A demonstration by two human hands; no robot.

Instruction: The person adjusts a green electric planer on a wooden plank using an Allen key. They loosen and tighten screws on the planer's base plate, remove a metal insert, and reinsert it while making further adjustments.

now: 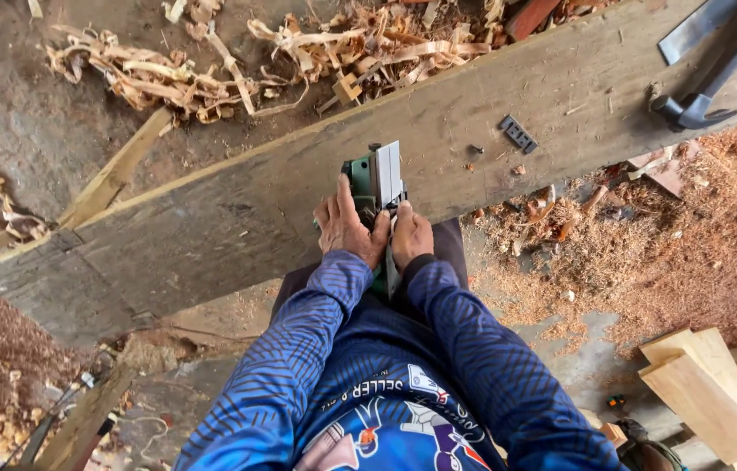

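Curled wood shavings [211, 65] litter the floor beyond a broad, weathered grey beam [211, 227], where a small dark slotted plate [517, 133] and a metal hammer head [691, 109] lie. Pale sawn planks [708, 392] are stacked nearby over sawdust. A green electric planer [374, 187] with a flat steel sole sits at the beam's near edge; the left hand [346, 228] and right hand [410, 235] wrap their fingers closed around it.
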